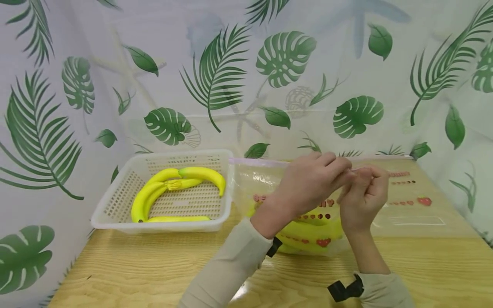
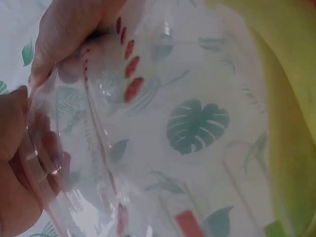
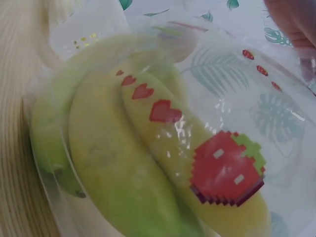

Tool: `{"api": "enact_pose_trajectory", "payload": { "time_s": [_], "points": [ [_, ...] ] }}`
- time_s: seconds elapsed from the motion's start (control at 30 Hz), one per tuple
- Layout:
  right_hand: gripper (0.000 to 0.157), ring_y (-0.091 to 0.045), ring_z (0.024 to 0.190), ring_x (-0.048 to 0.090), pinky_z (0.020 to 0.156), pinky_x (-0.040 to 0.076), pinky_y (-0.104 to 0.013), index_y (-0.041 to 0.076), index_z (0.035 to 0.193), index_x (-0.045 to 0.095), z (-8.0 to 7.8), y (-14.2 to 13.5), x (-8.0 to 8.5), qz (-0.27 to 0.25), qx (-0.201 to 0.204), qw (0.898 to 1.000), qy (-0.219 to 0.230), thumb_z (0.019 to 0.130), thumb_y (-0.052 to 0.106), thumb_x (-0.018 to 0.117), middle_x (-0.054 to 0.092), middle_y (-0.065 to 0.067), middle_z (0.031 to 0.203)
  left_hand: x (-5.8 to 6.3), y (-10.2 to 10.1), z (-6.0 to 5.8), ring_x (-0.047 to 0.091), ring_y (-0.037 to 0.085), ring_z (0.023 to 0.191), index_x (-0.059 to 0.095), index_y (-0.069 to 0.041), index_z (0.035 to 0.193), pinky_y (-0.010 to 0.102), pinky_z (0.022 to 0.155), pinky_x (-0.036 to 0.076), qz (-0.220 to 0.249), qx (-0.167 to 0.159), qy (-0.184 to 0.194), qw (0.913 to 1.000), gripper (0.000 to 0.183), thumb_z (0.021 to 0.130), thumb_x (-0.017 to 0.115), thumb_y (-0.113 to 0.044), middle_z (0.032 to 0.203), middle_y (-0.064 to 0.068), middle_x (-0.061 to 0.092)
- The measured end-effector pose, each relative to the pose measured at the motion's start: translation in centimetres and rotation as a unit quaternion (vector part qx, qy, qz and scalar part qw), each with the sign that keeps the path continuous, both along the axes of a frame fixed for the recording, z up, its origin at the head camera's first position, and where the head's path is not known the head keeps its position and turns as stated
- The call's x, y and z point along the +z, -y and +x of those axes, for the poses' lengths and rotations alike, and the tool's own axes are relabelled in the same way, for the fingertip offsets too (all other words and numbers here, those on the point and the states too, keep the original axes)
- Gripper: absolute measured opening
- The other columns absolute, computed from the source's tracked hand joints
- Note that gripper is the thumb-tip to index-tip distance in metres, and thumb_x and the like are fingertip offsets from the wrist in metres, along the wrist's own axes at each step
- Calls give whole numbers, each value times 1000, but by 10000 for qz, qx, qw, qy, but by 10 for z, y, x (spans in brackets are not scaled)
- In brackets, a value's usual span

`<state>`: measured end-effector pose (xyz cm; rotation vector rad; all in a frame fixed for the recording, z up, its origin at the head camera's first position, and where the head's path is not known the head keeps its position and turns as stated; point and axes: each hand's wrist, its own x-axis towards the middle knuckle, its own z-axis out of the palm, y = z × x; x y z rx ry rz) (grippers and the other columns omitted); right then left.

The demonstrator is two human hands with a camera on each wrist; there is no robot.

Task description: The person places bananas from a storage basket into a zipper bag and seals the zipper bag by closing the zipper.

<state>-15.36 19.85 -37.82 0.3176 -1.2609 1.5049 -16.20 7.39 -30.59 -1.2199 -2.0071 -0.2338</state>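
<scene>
Yellow bananas (image 1: 298, 233) in a clear bag (image 1: 254, 177), on the counter (image 1: 135, 265) just beside the right edge of the basket (image 1: 121, 199) — pinched at the rim (image 1: 258, 162) by the fingers of left hand (image 1: 313, 182) and right hand (image 1: 362, 199). Probably sealing; next, likely, to press along to a corner.

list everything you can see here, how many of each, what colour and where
perforated rectangular plastic basket: 1, white, table's left side
curved bananas in the basket: at least four, yellow, inside it
see-through plastic bag: 1, clear with red print, right of the basket
curved bananas in the bag: at least three, yellow with some green, inside it
flat plastic bag: 1, clear with red print, far right
wood-grain table: 1, light brown, underneath
leaf-print backdrop: white and green, behind
wrist devices: 2, black, one per wrist
long sleeves: 2, cream, on both arms
left hand, right hand: pinching the filled bag's upper edge
</scene>
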Motion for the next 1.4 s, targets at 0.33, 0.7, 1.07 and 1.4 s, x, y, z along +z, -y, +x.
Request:
{"api": "enact_pose_trajectory", "payload": {
  "time_s": [0.33,0.7,1.07,1.4],
  "points": [
    [54,1,52,37,50,28,-13,-23,91,44,3,0,3,523,-818,9952,150,101,28,56,44,7,63,0,3,-1,49,10,72,65,-15,96,15,68,39,-174,-329,248,9990,16,104,52,-21,82,-4,56],
    [42,2,48,37,48,28,-11,-21,90,48,3,-2,3,161,-825,9965,22,101,18,56,44,7,59,-6,17,-5,51,13,75,68,-15,96,17,71,41,235,-497,226,9982,14,101,56,-19,84,-3,55],
    [37,2,48,39,48,29,-10,-19,89,50,3,-1,2,-74,-740,9972,-62,100,16,57,45,7,60,-10,26,-8,53,14,76,68,-14,95,17,71,42,213,-558,223,9980,14,101,57,-19,83,-3,57],
    [48,1,45,41,46,33,-9,-22,88,47,2,-2,2,-211,-709,9967,-340,98,23,61,46,4,56,-10,33,-10,54,14,78,71,-14,98,16,73,43,169,-659,469,9966,14,100,59,-19,87,-3,60]
  ]
}}
